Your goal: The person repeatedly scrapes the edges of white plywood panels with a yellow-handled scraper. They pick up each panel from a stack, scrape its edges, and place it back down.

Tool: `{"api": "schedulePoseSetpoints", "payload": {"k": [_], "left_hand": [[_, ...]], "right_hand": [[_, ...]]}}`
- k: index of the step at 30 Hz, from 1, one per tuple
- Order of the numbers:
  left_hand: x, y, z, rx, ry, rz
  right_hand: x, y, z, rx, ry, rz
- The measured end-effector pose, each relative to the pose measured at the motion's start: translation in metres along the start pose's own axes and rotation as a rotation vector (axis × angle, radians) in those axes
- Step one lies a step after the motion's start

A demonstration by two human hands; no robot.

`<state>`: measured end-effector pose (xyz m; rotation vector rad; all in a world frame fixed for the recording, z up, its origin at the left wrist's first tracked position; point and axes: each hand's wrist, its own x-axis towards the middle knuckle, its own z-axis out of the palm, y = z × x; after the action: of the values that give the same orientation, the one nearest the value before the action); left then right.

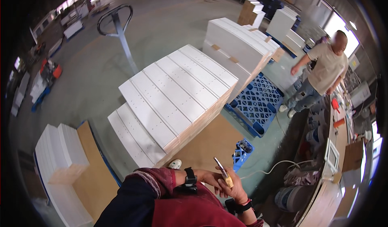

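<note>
The right hand (236,190) is closed around a tool with a yellow handle (229,181), held in front of the wearer's red-clad body with its slim shaft pointing up and to the left; whether that shaft ends in a blade or a bit is too small to tell. The left hand (211,178) meets the right one, and its fingers are partly covered there, so I cannot tell whether they grip anything. Both wrists wear black bands, and the legs are hidden except for one pale shoe (175,164) beside the stack of white panels (182,93), whose lower layers are mostly out of sight. Near the hands, a small blue crate (238,162) with lattice walls holds several dark items, too blurred to name. Beyond it lies a blue plastic pallet (256,101), its far edge partly hidden by another white stack (238,45). Under the workbench (327,192), a large white bucket (287,198) stands in shadow, partly cut off by the bench edge, with more buckets (315,136) farther along; what they contain cannot be seen. A co-worker (325,67) stands beside the bench, whose far end fades into the dark fisheye rim.
</note>
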<state>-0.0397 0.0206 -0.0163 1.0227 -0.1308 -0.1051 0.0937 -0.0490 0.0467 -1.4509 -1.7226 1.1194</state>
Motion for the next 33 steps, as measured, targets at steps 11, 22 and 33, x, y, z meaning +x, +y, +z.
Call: {"api": "schedulePoseSetpoints", "payload": {"k": [11, 22, 33], "left_hand": [[-0.224, -0.055, -0.123, 0.062, 1.532, -0.171], [-0.324, -0.07, -0.243, 0.065, 2.594, -0.255], [-0.344, -0.103, -0.25, -0.076, 2.519, -0.244]], "right_hand": [[0.041, 0.002, 0.061, 0.121, -0.162, 0.245], [0.065, 0.023, 0.099, 0.065, -0.226, 0.42], [0.079, 0.022, 0.116, 0.037, -0.188, 0.349]]}}
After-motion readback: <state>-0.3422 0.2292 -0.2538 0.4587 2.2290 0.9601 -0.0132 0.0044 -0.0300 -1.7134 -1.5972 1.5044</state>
